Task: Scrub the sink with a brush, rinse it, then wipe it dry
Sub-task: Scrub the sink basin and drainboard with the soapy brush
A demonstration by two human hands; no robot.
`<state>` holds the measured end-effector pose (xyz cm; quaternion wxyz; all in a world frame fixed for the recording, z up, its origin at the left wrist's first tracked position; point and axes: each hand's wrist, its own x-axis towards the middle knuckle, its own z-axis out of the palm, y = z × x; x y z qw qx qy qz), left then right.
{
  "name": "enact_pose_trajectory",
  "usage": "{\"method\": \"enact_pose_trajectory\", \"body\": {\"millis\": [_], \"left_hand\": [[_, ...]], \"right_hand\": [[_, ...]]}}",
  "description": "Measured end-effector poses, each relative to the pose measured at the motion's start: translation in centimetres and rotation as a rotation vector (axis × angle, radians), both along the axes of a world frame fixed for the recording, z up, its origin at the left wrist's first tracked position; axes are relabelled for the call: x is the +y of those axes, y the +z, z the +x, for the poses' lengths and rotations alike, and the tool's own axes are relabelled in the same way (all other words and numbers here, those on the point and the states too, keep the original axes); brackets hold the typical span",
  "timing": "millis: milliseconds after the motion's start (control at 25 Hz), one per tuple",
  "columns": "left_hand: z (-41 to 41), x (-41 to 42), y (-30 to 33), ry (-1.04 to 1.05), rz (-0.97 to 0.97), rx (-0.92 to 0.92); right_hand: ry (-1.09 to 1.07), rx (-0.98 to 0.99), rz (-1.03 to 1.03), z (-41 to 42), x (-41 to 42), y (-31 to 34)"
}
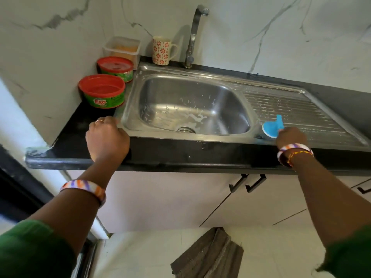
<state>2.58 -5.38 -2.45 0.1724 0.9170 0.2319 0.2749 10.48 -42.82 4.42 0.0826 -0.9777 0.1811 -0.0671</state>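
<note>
The black counter [66, 141] carries a steel sink [230, 137] whose basin and ribbed drainboard [297, 109] are flecked with white suds, so the scrubbing step is judged to be in hand, with rinsing and drying not yet begun; no water is seen running from the tap [193, 35] at the back rim; a grey cloth [208, 255] lies on the floor below the cabinet doors and would probably serve for the wiping; two red-lidded tubs [102, 91] are stacked along the left of the basin, with a clear box [122, 48] and a flowered mug [161, 50] behind them; the left hand [107, 137] is curled over the front left corner of the sink, apparently bracing, nothing being seen in it; the right hand [291, 137] is clamped around the handle of a blue brush [271, 128], whose round head is pressed to the front rim between basin and drainboard; the next move is judged to call for the scrubbing to be finished, then the tap to be opened so the suds are flushed toward the drain [185, 129]
</note>
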Motion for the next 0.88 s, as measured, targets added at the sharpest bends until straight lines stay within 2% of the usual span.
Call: {"method": "enact_pose_trajectory", "body": {"millis": [80, 200, 280, 360, 520, 560, 600, 640, 680, 760, 800, 880], "left_hand": [[0.1, -0.1, 0.1, 0.002, 0.01, 0.013], [-0.1, 0.1, 0.0, -0.011, 0.03, 0.013], [-0.3, 0.3, 0.0, -0.019, 0.027, -0.018], [-0.3, 0.3, 0.0, -0.014, 0.025, -0.031], [-0.2, -0.1, 0.1, 0.009, 0.031, 0.005], [-0.1, -0.2, 0.1, 0.013, 0.033, 0.019], [0.0, -0.3, 0.2, 0.014, 0.036, 0.027], [0.0, -0.2, 0.2, 0.011, 0.037, 0.033], [0.1, -0.2, 0.2, 0.004, 0.037, 0.036], [0.0, 0.1, 0.1, -0.009, 0.035, 0.036], [-0.1, 0.2, 0.1, -0.014, 0.03, 0.032], [-0.3, 0.1, 0.1, -0.01, 0.014, 0.031]], "right_hand": [[0.092, -0.068, 0.076, -1.0, 3.6, -0.5], [0.52, -0.054, 0.26, -2.8, 14.2, -2.5], [0.668, -0.037, 0.225, -3.1, 17.7, -2.2], [0.577, 0.012, 0.11, -0.6, 14.0, -1.4], [0.158, 0.099, -0.156, 0.9, -0.2, 1.4], [0.093, 0.102, -0.146, 0.8, -1.8, 2.1], [0.067, 0.111, -0.047, 0.9, -1.9, 2.7], [0.103, 0.118, 0.142, 1.0, -0.6, 3.0], [0.17, 0.151, 0.331, 1.0, 1.7, 3.1], [0.335, 0.198, 0.58, 0.8, 7.6, 2.1], [0.427, 0.217, 0.622, 0.7, 10.1, 1.6], [0.467, 0.209, 0.512, 1.4, 10.9, 1.3]]}}
